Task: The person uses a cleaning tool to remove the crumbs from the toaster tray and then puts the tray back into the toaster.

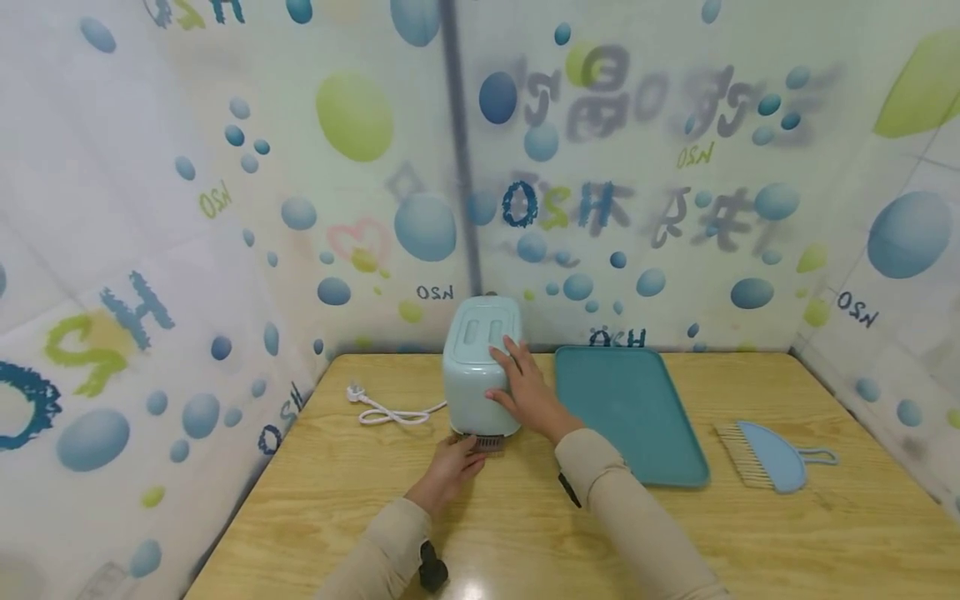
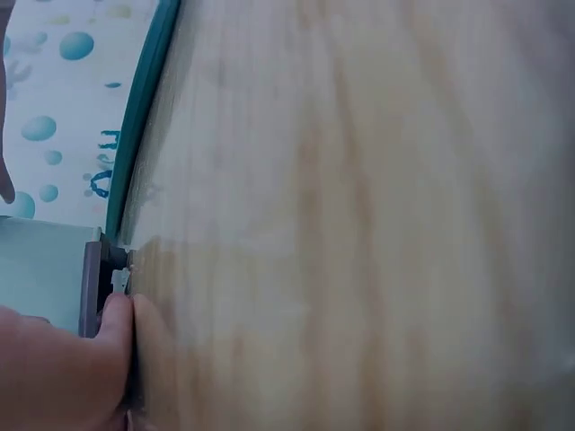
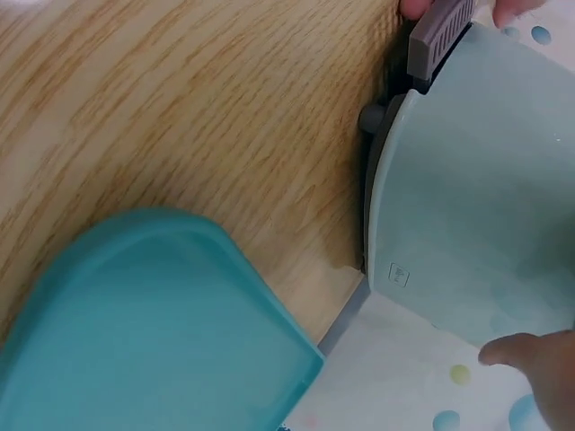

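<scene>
A pale mint toaster (image 1: 474, 393) with a covered top stands near the back of the wooden table. At its base the grey slotted front of a crumb tray (image 1: 491, 443) sticks out toward me. My left hand (image 1: 444, 473) pinches this tray front, its thumb above and fingers beneath. My right hand (image 1: 536, 400) rests with spread fingers on the toaster's upper right side, steadying contact at the top edge. In the right wrist view the crumb tray (image 3: 437, 40) projects from under the toaster body (image 3: 485, 189), and a dark foot shows below.
A white power cord (image 1: 393, 415) lies tied in a loop left of the toaster. To the right is a teal serving tray (image 1: 630, 412), then a light blue hand brush (image 1: 772, 457) with pale bristles. A patterned curtain (image 1: 352, 192) hangs around the table.
</scene>
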